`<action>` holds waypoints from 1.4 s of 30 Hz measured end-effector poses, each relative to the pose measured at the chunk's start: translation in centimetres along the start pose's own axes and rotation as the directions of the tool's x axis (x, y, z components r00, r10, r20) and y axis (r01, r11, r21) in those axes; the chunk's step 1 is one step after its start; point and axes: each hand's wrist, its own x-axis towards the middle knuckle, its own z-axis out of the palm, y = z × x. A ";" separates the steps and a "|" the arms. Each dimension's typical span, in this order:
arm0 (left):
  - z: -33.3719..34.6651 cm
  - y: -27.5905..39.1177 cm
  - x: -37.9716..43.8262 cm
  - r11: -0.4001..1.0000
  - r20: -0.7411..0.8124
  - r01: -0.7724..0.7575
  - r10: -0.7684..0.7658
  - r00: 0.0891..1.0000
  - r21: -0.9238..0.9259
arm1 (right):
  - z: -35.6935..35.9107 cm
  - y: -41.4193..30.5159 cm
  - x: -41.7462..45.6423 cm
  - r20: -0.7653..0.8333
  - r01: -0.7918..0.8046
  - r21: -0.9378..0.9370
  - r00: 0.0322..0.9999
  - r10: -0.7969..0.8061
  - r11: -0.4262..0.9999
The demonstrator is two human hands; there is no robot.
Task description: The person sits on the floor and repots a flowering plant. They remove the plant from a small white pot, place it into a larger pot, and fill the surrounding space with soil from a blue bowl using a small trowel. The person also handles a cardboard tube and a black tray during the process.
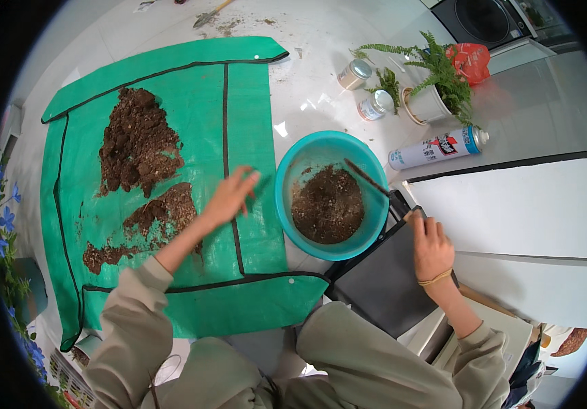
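Observation:
My left hand (229, 198), slightly blurred, is held over a green mat (252, 122) with its fingers apart and nothing in it. To its right stands a turquoise plastic basin (334, 137) with dark soil (328, 204) in the bottom. My right hand (434, 243) grips the wooden handle of a hand tool, apparently a trowel (367, 177). Its soil-coated blade, seen nearly edge-on, reaches over the basin's right rim. A large heap of soil (137, 140) lies on the mat, and a smaller spread of soil (175, 204) is close to my left forearm.
Beyond the basin are a spray can (436, 148), two lidded containers (354, 74) and a potted fern (429, 102). A black flat-topped object (385, 286) sits beside my right knee. Blue-flowered plants (7, 220) edge the left side. Another small tool (211, 15) lies on the far floor.

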 end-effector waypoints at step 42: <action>1.0 -7.7 -24.6 0.536 0.208 -0.453 0.456 0.865 0.713 | -8.7 -12.5 17.7 0.026 0.037 0.990 0.898 -0.440 0.134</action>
